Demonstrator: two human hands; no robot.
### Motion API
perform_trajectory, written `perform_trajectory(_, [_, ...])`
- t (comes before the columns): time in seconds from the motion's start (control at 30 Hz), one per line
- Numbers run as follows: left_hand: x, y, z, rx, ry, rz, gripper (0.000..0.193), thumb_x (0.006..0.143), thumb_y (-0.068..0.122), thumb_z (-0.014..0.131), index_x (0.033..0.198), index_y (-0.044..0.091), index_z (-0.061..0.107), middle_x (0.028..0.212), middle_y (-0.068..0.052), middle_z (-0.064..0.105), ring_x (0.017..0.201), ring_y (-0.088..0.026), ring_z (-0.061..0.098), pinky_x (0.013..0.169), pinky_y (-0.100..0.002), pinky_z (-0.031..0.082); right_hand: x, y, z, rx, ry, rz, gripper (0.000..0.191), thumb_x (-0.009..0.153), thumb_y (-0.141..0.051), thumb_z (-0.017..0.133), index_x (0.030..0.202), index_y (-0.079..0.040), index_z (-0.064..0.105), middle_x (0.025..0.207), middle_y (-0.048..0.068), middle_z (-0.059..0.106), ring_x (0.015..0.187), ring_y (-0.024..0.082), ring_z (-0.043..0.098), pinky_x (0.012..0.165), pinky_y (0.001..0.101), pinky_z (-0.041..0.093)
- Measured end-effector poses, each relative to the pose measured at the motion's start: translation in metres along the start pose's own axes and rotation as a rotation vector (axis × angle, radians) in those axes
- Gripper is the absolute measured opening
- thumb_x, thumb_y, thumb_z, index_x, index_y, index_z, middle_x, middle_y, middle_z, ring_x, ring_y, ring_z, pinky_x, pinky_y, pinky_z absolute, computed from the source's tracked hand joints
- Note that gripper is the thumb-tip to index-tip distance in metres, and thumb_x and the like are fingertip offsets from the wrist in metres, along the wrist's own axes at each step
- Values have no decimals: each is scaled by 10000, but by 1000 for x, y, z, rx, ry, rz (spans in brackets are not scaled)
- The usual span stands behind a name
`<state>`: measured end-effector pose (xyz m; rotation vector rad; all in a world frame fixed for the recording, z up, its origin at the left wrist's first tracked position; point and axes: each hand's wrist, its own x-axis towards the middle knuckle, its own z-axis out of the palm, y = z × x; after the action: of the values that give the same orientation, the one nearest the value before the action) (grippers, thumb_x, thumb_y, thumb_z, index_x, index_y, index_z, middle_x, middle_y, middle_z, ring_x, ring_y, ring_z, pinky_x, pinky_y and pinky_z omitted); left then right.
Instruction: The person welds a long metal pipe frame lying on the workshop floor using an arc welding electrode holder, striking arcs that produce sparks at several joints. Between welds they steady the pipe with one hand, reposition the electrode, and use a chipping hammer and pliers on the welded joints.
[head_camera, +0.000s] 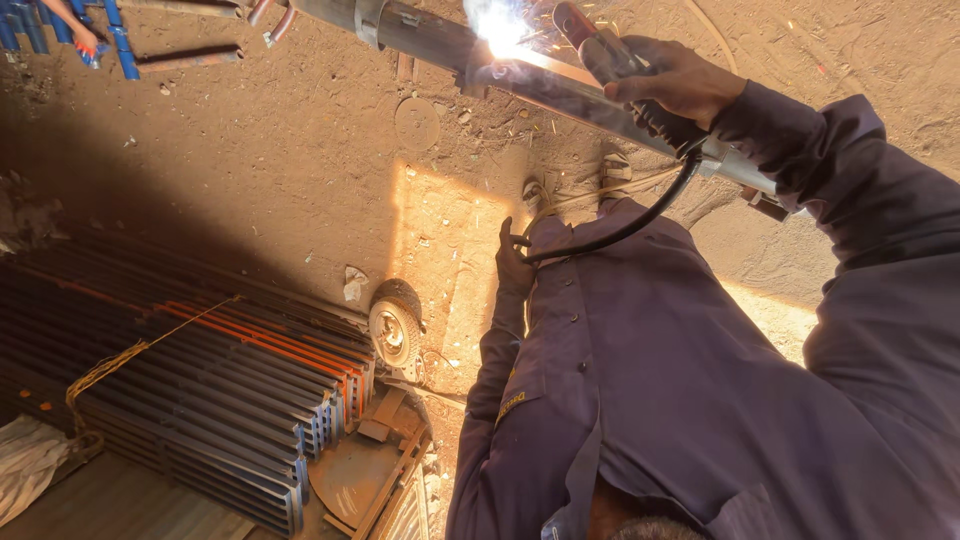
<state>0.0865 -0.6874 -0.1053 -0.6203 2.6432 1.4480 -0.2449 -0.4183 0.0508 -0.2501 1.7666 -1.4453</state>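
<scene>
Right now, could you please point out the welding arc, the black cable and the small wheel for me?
Welding arc (497, 27), head view, on the bright flash at the pipe.
Black cable (640, 220), head view, on the middle of its curve.
Small wheel (393, 331), head view, on its hub.

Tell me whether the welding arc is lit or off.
Lit: a white glare with sparks burns on the metal pipe, ahead of the electrode holder gripped in the right hand.

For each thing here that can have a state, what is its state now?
Welding arc: lit, throwing sparks.
Electrode holder: gripped in the right hand.
Metal pipe: being welded, lying at a slant.
Black cable: held by the left hand.
Bundle of steel tubes: stacked, tied with yellow rope.
</scene>
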Motion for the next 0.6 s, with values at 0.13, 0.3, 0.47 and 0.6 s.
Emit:
perform_trajectory(0.13, [0,0,2,27,-3,34,917,782,-3,822,1549,56,324,906,-123,685,648,-209,657,564,-339,522,0,-5,0,-76,3,-39,787,928,-346,762,1570,-22,442,1205,137,647,999,198,644,859,336,517])
perform_trajectory(0.3, [-1,-1,4,18,-6,7,901,795,17,818,1547,58,325,921,-124,688,655,-217,667,581,-345,524,-8,-16,1,-50,22,144,809,862,-343,744,1570,-88,448,1107,166,659,837,244,637,723,381,526])
perform_trajectory(0.47, [0,-3,3,24,2,28,915,773,40,835,1540,54,338,907,-132,689,653,-226,656,589,-352,515,-6,-19,5,-32,8,70,778,878,-352,760,1547,-77,475,1145,131,656,931,199,659,805,336,533])
perform_trajectory(0.6, [0,-2,0,25,-17,0,911,777,56,825,1545,58,336,918,-130,692,619,-222,645,571,-353,509,-3,-13,6,59,-6,96,818,841,-360,757,1562,-115,460,1092,130,652,902,202,645,771,350,527])
